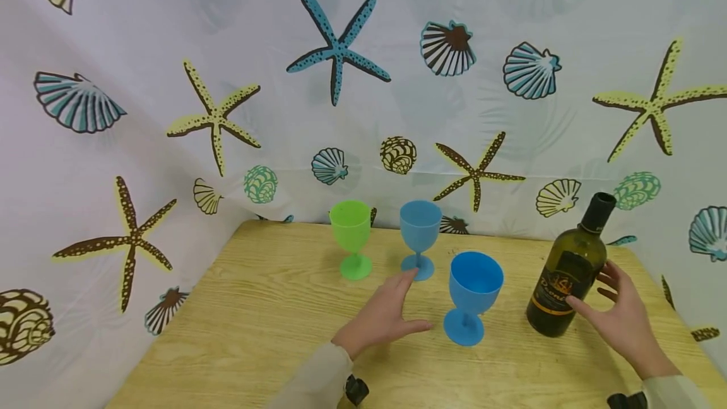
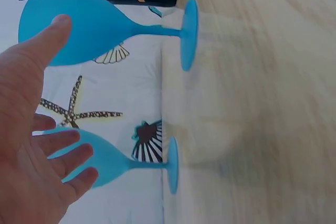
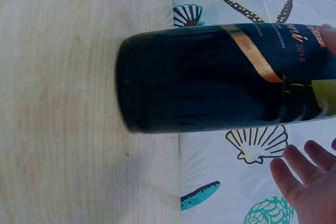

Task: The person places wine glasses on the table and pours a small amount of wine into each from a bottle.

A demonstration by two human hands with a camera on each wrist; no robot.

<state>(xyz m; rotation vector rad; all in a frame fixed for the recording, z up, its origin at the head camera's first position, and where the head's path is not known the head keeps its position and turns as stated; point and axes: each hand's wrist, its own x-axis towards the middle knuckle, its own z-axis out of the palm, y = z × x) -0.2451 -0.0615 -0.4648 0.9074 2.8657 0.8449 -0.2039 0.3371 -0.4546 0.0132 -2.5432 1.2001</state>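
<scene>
Showing "2018" in right-wrist view only: bottle (image 3: 210, 80)

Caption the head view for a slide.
Left grip beside the nearer blue goblet, right grip at the wine bottle; a second blue goblet and a green goblet stand farther back.

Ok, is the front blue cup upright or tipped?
Upright: in the head view, the front blue cup stands foot-down on the table, opening upward.
</scene>
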